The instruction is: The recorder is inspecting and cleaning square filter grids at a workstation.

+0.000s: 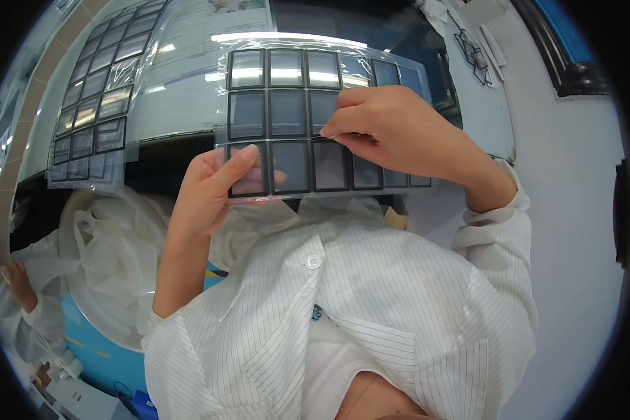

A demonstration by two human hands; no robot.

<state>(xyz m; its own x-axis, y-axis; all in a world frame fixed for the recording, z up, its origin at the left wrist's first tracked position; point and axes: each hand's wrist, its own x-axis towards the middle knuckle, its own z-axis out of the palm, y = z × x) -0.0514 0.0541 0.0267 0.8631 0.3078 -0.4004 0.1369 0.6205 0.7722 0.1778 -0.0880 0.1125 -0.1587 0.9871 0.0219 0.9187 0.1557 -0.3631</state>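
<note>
A clear plastic sheet (222, 115) is held up before me, bearing rows of square grey panels with black frames (288, 112). My left hand (204, 187) grips its near left corner, thumb on top and fingers showing through from beneath. Over the middle of the sheet, my right hand (407, 133) is closed in a pinch, its fingertips at the border between two panels. Whatever lies between those fingertips is too small to make out. Bright light reflections cross the top row, and my right hand hides several panels.
Another sheet of black-framed panels (91, 98) lies at the left. A white bin (129, 329) with a whitish bag (112, 245) stands below it. Thin black frames (472, 59) lie at the back right. Another person's hand (19, 285) shows at the far left.
</note>
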